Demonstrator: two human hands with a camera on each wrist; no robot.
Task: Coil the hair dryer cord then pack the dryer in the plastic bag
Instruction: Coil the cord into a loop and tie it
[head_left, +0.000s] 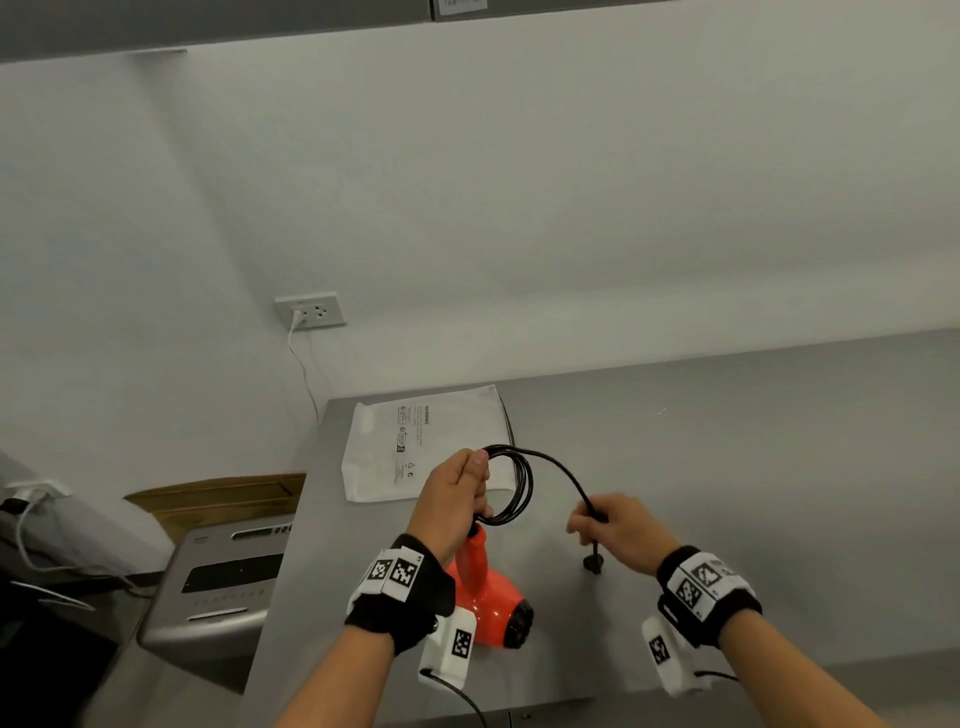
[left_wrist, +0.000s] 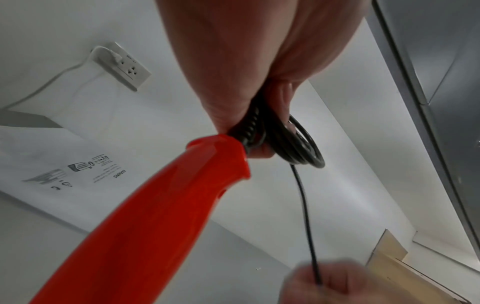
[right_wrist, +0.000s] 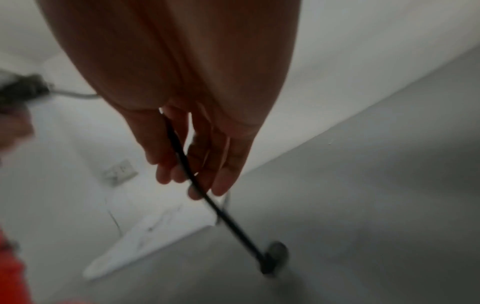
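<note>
An orange-red hair dryer (head_left: 491, 592) (left_wrist: 145, 222) hangs tilted just over the grey table, its handle end up. My left hand (head_left: 457, 496) (left_wrist: 249, 98) grips several black cord loops (head_left: 514, 486) (left_wrist: 298, 148) just above the handle. From the coil the free cord arcs right to my right hand (head_left: 605, 525) (right_wrist: 187, 160), which pinches it a short way from the plug (head_left: 594, 563) (right_wrist: 272, 257). The plug dangles below that hand. The white plastic bag (head_left: 415, 447) (left_wrist: 52, 164) lies flat on the table behind my hands.
The grey table (head_left: 753, 467) runs right along a white wall. A wall socket (head_left: 311, 310) with a white cable sits at the left. Below the table's left edge stand a grey machine (head_left: 223, 587) and a cardboard box (head_left: 223, 499).
</note>
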